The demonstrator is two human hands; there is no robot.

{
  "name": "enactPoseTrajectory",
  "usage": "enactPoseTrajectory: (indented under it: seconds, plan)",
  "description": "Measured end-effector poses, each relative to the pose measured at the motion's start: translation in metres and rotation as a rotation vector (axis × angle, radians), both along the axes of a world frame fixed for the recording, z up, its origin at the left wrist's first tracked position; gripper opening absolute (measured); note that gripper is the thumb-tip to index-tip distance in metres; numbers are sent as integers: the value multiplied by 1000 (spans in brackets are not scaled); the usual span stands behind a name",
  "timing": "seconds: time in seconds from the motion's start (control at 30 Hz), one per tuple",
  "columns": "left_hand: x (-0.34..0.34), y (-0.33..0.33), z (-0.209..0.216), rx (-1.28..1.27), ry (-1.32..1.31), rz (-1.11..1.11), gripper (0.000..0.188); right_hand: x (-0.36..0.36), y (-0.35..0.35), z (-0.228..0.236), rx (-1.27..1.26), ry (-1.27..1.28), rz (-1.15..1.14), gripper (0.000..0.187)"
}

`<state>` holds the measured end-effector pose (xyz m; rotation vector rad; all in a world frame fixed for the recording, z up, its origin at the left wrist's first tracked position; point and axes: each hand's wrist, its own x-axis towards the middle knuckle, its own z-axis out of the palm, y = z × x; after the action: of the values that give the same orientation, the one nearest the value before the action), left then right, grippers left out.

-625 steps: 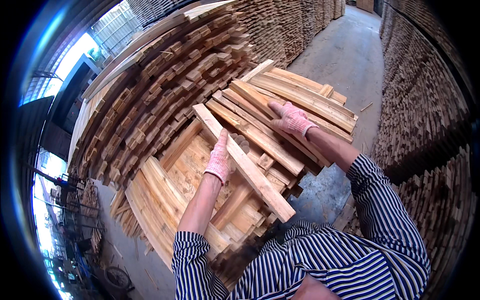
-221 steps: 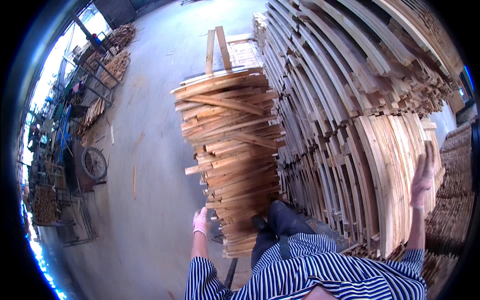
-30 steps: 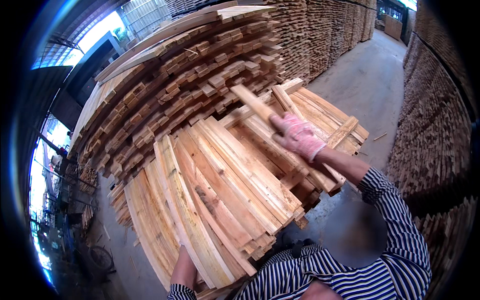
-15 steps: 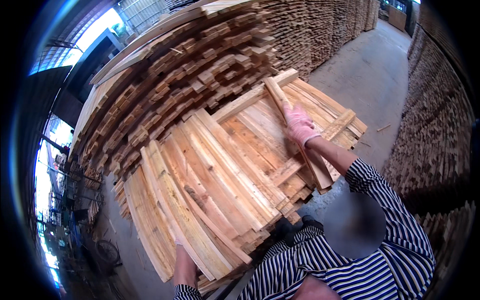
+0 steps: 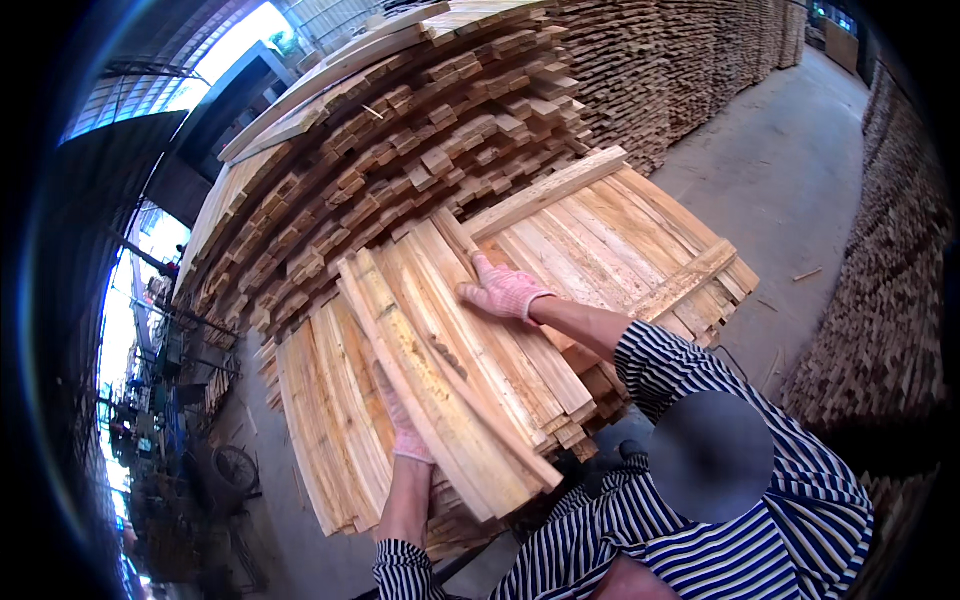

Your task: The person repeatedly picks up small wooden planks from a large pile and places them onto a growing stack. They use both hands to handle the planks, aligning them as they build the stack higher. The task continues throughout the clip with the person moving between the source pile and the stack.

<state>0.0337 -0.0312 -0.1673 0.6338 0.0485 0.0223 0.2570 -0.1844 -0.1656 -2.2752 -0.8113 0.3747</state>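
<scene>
Shifting toward eight o'clock, the pink-gloved right hand (image 5: 507,292) touches long pale wooden planks (image 5: 520,368), baring flat wooden boards (image 5: 605,235) at two; the pink-gloved left hand (image 5: 402,415) touches a yellow-streaked wooden plank (image 5: 425,375) at seven; I cannot tell whether either grip clamps.

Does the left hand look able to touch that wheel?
Probably not: the left hand is by the yellowish board, and the wheel stands well off to the left, past the pile.
</scene>
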Motion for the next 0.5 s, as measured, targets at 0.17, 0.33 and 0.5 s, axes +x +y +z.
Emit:
enactPoseTrajectory:
  seconds: [0.17, 0.33, 0.5]
  plan:
    - [30, -31, 17, 251, 163, 483, 68, -30, -9, 38, 85, -9, 161, 101]
    - [45, -35, 14, 160, 261, 401, 54, -65, -34, 81, 127, 382, 278, 118]
    - [67, -63, 35, 132, 265, 324, 61, -33, -50, 29, 441, 375, 158, 103]
